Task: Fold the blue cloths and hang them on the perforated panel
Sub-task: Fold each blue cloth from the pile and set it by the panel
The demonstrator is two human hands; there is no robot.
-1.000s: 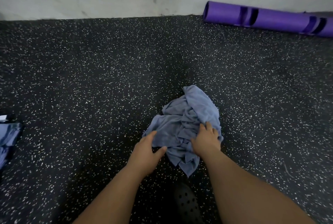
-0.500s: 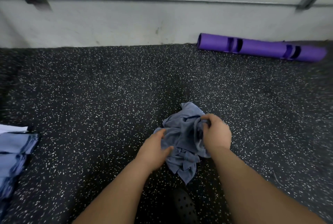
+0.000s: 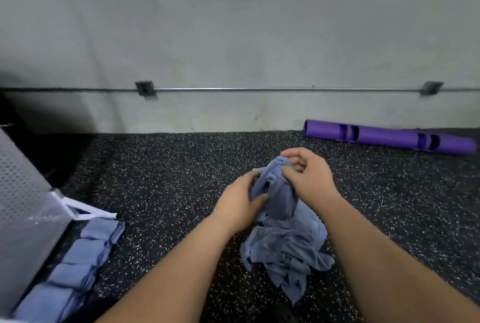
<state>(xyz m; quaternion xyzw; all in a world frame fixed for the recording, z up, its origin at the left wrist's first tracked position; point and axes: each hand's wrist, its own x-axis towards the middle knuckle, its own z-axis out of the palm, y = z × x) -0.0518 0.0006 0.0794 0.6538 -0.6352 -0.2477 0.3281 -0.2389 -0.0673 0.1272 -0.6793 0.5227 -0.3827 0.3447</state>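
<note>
A crumpled blue cloth [image 3: 283, 244], soft and wrinkled, is bunched over the black rubber floor [image 3: 168, 179], which is speckled white. The right hand [image 3: 309, 177] pinches its top edge. The left hand [image 3: 239, 205] grips its side, thumb pressed in. At the left, folded cloths [image 3: 85, 252] sit in a row beside a grey perforated panel [image 3: 23, 192]. A purple tube [image 3: 384, 138] lies along the pale, rough wall [image 3: 233, 36].

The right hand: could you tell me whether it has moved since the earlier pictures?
Yes. The right hand, pinching the blue cloth, has risen toward the purple tube.
</note>
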